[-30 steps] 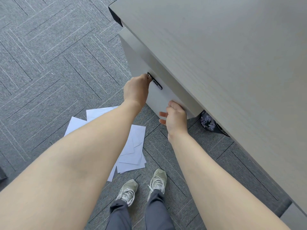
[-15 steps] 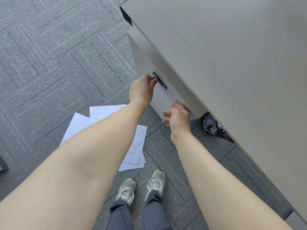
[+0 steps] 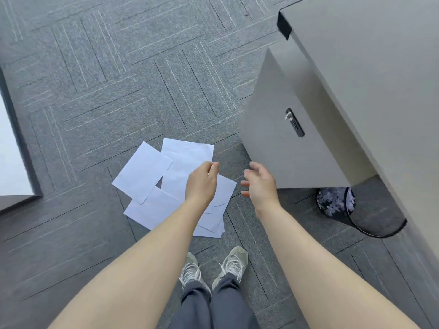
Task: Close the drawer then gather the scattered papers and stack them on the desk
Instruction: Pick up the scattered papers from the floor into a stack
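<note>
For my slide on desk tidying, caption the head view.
Both hands, left and right, hang empty above scattered papers on grey carpet beside the shut drawer.

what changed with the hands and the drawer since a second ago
Both hands have let go of the drawer front and pulled back. The left hand, which was at the lock, now hangs over the scattered papers, fingers loosely curled and holding nothing. The right hand is open in the air beside the drawer. The papers lie on the carpet as before; the drawer looks shut.
</note>
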